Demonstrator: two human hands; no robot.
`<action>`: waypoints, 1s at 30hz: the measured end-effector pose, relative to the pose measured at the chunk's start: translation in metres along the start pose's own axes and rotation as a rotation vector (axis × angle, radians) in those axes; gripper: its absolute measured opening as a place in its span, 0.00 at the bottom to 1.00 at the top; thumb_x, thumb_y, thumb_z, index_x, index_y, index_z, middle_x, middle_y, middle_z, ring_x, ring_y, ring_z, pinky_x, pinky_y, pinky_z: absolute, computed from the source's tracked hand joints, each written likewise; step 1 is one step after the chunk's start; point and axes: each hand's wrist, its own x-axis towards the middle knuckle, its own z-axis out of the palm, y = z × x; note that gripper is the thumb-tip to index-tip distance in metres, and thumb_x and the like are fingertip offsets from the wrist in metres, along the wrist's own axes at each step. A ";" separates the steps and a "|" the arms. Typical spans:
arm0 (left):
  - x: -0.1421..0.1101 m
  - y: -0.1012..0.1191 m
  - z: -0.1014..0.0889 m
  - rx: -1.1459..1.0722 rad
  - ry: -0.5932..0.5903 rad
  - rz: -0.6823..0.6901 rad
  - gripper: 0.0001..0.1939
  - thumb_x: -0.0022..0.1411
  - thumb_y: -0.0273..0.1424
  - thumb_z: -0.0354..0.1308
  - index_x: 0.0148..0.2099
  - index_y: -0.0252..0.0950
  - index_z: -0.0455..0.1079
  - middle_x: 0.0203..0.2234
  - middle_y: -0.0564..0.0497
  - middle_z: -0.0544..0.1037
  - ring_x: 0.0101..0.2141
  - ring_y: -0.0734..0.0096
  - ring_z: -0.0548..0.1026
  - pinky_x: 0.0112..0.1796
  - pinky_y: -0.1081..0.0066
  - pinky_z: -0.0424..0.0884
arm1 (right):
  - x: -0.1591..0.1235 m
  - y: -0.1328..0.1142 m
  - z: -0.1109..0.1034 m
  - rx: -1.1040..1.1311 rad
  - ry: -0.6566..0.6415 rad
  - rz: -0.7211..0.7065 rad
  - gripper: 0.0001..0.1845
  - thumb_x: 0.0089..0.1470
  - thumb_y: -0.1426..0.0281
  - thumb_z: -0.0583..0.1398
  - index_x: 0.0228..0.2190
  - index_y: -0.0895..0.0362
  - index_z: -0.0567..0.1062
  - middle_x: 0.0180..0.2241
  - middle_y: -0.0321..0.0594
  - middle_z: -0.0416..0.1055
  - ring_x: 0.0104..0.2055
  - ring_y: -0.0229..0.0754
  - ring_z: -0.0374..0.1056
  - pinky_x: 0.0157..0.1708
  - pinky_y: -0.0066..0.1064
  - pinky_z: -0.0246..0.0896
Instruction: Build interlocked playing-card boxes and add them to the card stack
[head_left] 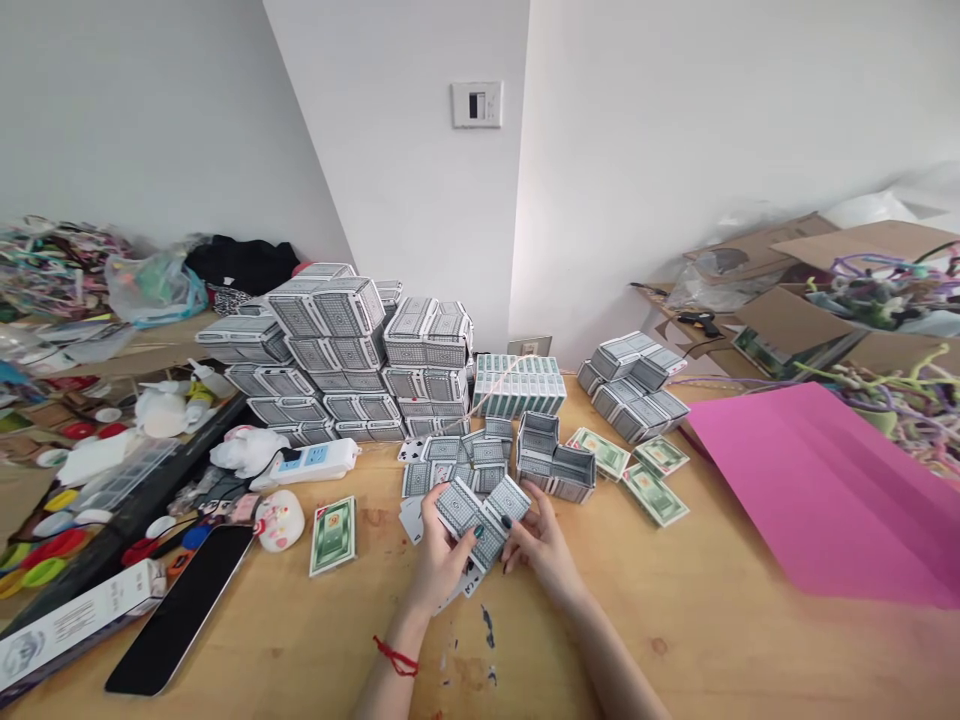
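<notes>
Patterned playing cards pinched between my left hand and right hand

I have the grey-patterned cards closed in my fingers above the bench, near the middle of its width. My left hand holds their left side, thumb on top, and my right hand grasps their right side. They meet at angles, with a notch between two of them at the top. A red string bracelet circles my left wrist.

Just under the held cards, loose cards show their faces. Beyond my hands lie flat patterned cards, and to their right stands an open card structure with raised walls.

Toward the back edge, a tall stack of card blocks rises on the left, a green-and-white block sits beside it, and a smaller stack stands farther right. Green card packs lie in front of that one. A pink sheet covers much of the right side.

To my left are another green pack, a white power strip, a round white figure and, toward the near left corner, a black flat-faced device.
</notes>
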 end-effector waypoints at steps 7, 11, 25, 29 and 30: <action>-0.001 0.008 -0.002 0.032 -0.057 -0.079 0.33 0.53 0.36 0.58 0.56 0.42 0.44 0.22 0.60 0.65 0.13 0.83 0.57 0.15 0.80 0.56 | 0.003 0.007 -0.010 -0.049 0.000 0.000 0.35 0.50 0.55 0.56 0.54 0.59 0.54 0.12 0.28 0.64 0.12 0.35 0.62 0.13 0.25 0.61; -0.001 0.006 -0.004 0.026 -0.077 -0.097 0.34 0.53 0.37 0.57 0.56 0.41 0.42 0.18 0.62 0.63 0.10 0.84 0.54 0.12 0.80 0.53 | 0.005 0.009 -0.010 -0.065 0.006 -0.019 0.34 0.49 0.55 0.57 0.52 0.60 0.57 0.12 0.27 0.64 0.12 0.34 0.60 0.12 0.24 0.59; 0.003 -0.013 -0.008 0.011 -0.009 0.077 0.29 0.54 0.32 0.57 0.54 0.41 0.48 0.44 0.46 0.68 0.41 0.68 0.70 0.43 0.69 0.65 | 0.005 0.010 -0.013 -0.137 0.021 -0.037 0.33 0.45 0.51 0.58 0.46 0.59 0.60 0.12 0.26 0.64 0.11 0.34 0.60 0.13 0.25 0.58; 0.003 -0.014 -0.010 0.011 -0.039 0.039 0.29 0.55 0.32 0.56 0.55 0.41 0.46 0.43 0.47 0.69 0.41 0.67 0.70 0.43 0.67 0.65 | 0.005 0.012 -0.012 -0.130 -0.002 -0.034 0.30 0.45 0.52 0.58 0.45 0.57 0.59 0.12 0.24 0.63 0.11 0.34 0.60 0.13 0.26 0.59; 0.003 -0.013 -0.010 0.006 -0.045 0.031 0.29 0.55 0.32 0.56 0.56 0.42 0.46 0.43 0.47 0.69 0.40 0.67 0.71 0.43 0.67 0.65 | 0.005 0.011 -0.012 -0.136 -0.017 -0.035 0.29 0.46 0.52 0.58 0.44 0.57 0.59 0.12 0.25 0.63 0.11 0.34 0.60 0.13 0.25 0.59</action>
